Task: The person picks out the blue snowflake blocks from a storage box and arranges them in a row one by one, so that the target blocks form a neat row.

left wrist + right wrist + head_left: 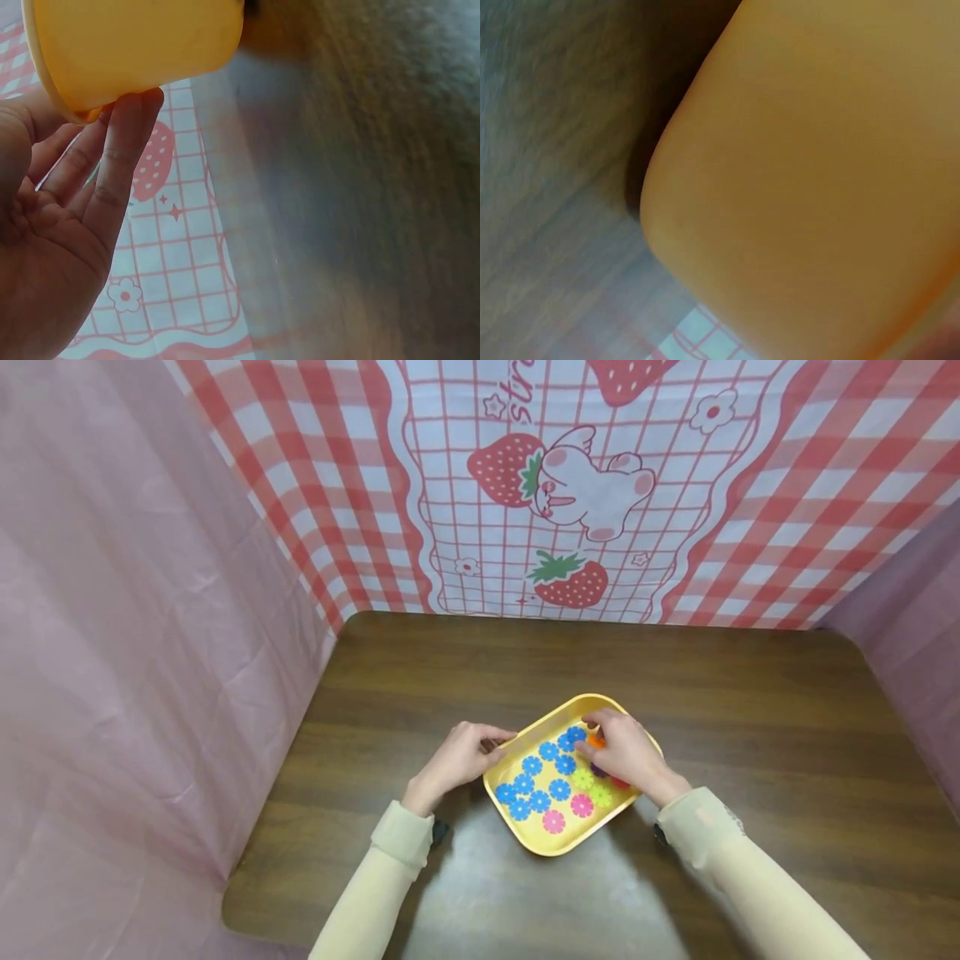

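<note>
A yellow tray point(551, 847) stands on the table, turned at a slant. In it lie several notched, flower-shaped plastic discs, mostly blue discs point(559, 789), with pink discs point(553, 821) and yellow-green discs point(601, 795) nearer the right side. My left hand point(459, 760) pinches the tray's left rim, thumb at the rim and fingers point(124, 161) against the outer wall. Reaching over the right rim, my right hand point(628, 753) is inside the tray, thumb and index finger apart beside a blue disc and an orange disc point(596, 741). It partly covers purple and red discs.
The brown wooden table point(420, 677) extends around the tray on all sides. Behind it hangs a red-and-white checked cloth point(337, 485) with strawberry prints. A pink curtain point(150, 610) borders the left, and a purplish curtain point(907, 602) the right.
</note>
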Demonstrator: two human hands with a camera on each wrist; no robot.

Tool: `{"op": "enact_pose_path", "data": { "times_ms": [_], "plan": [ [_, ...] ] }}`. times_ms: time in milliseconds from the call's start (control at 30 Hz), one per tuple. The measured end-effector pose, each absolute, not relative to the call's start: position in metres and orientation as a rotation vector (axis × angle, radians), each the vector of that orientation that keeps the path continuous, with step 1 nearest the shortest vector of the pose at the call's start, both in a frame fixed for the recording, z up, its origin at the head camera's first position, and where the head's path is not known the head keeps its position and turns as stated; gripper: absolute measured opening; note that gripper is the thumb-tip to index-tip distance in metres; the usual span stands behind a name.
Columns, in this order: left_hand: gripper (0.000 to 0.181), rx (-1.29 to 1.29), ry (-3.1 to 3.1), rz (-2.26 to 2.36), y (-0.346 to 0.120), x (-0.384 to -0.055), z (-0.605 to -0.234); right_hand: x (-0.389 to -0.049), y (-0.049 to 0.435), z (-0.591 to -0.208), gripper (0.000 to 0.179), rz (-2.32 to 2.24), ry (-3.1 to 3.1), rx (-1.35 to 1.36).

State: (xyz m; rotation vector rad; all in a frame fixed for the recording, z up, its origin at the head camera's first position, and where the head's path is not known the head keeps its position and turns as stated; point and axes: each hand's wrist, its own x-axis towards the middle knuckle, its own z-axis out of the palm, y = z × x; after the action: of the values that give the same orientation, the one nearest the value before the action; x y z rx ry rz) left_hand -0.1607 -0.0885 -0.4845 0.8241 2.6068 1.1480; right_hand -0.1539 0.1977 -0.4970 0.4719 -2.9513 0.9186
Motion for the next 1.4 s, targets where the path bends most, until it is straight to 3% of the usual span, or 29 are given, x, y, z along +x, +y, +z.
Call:
{"op": "enact_pose_path", "data": {
  "times_ms": [1400],
  "plan": [
    [0.019,0.814,2.532,1.29,-0.096,-0.156,-0.499,-0.153,0.182,-0.516,0.038,0.789,-3.093,0.346]
  ]
}}
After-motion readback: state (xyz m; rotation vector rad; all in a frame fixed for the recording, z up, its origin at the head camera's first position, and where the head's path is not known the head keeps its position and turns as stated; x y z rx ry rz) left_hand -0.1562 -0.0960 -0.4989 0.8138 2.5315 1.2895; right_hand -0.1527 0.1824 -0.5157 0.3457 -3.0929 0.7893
